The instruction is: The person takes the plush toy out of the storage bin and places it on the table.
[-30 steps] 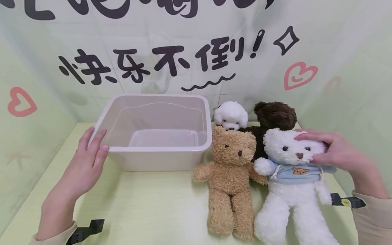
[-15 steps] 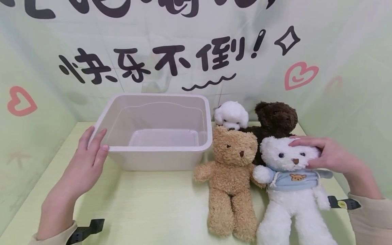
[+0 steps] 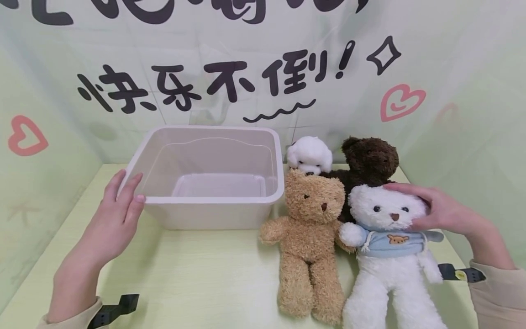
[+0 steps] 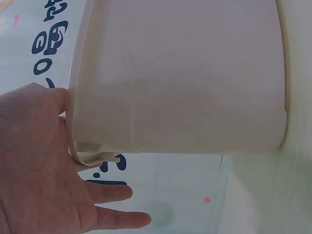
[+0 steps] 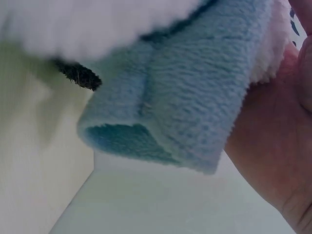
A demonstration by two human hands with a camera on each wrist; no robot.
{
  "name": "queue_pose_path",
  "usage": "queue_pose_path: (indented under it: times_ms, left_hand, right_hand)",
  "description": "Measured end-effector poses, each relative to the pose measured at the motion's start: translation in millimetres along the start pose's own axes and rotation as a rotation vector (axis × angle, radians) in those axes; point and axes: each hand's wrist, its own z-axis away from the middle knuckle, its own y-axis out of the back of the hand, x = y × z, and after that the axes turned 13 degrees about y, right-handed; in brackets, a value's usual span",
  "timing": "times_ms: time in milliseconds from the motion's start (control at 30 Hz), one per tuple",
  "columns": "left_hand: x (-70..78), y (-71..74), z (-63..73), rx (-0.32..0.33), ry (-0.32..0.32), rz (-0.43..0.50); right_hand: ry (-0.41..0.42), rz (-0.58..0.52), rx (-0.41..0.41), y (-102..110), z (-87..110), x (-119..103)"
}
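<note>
My right hand [image 3: 449, 212] grips the head of a white teddy bear [image 3: 390, 274] in a light blue hoodie, from its right side. In the right wrist view the hoodie's blue hood [image 5: 195, 87] hangs beside the palm. My left hand [image 3: 113, 219] rests on the near left corner of a pale plastic bin [image 3: 218, 214], which has nothing in it. The left wrist view has two fingers [image 4: 122, 217] of that hand stretched straight along the bin's outside; its other fingers are partly hidden by the rim. A tan teddy bear [image 3: 310, 246] lies between bin and white bear.
Behind the front bears are a dark brown teddy bear [image 3: 371, 157] and a white plush dog [image 3: 310, 153], both partly covered. All stand on a pale green table [image 3: 197, 274]. A printed curtain [image 3: 230, 41] closes off the back, with pale walls at the sides.
The white bear has shifted slightly left and toward me in my right hand, showing more of the brown bear. My left hand and the bin have stayed in place.
</note>
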Motion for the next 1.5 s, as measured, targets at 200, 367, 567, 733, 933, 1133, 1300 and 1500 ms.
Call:
queue_pose_path:
  times_ms: [200,367,567,733,933,1133,1300,1500]
  left_hand:
    - [0.2,1.7,0.4,-0.001,0.007,-0.006]
    - [-0.5,2.2,0.3,-0.006,0.008,-0.004]
    - [-0.9,1.8,-0.4,-0.014,0.012,0.006]
    - [-0.5,2.5,-0.7,-0.02,0.019,0.003]
    - [-0.4,3.1,-0.3,-0.015,0.019,0.001]
    - [-1.2,2.4,-0.2,-0.004,0.009,0.004]
    - [-0.9,2.1,-0.2,-0.006,0.01,0.004]
    - [0.5,2.4,-0.5,-0.02,0.017,0.004]
  right_hand:
    - [0.003,-0.084,-0.015,1,1.8,-1]
    - [0.011,-0.132,-0.031,3,4.2,-1]
    - [0.01,-0.13,-0.02,4,8.1,0]
    - [0.008,-0.113,-0.019,5,10.1,-2]
    - [-0.02,-0.121,-0.024,5,11.3,-4]
    - [-0.018,-0.15,-0.032,5,12.3,-3]
    - [-0.019,-0.155,-0.032,5,14.0,-3]
    - [-0.001,-0.2,-0.04,7,16.2,-2]
